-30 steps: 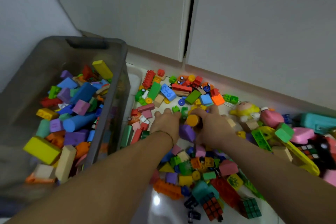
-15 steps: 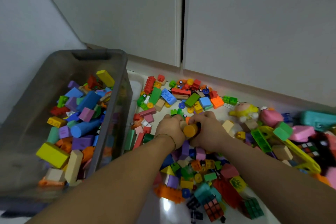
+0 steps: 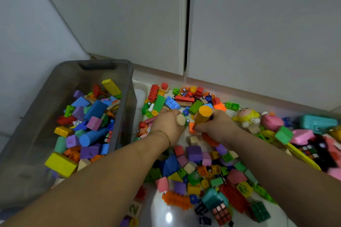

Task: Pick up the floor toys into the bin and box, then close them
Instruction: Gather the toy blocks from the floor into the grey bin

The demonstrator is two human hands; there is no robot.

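1. Head view, hands: the left hand (image 3: 168, 126) is curled round a beige cylinder (image 3: 180, 120). The right hand (image 3: 217, 125) is wrapped round an orange cylinder (image 3: 203, 115), which is held with its flat end up. Both hands are held close together, just above the toy pile (image 3: 203, 171) spread over the floor (image 3: 166, 215), to the right of the bin (image 3: 36, 116).
2. Head view, handling: the blocks are judged to be light and stiff, and unlikely to break if dropped. Smooth round pieces may roll or slip, so they are best gripped across the barrel. The small bricks are better scooped up by the handful.
3. Head view, containers: the grey bin is open and is already well filled with mixed blocks, among them a blue cylinder (image 3: 92, 136) and a yellow block (image 3: 60, 164). No lid is seen. The box cannot be made out with certainty, though a teal case (image 3: 317, 123) lies at the far right.
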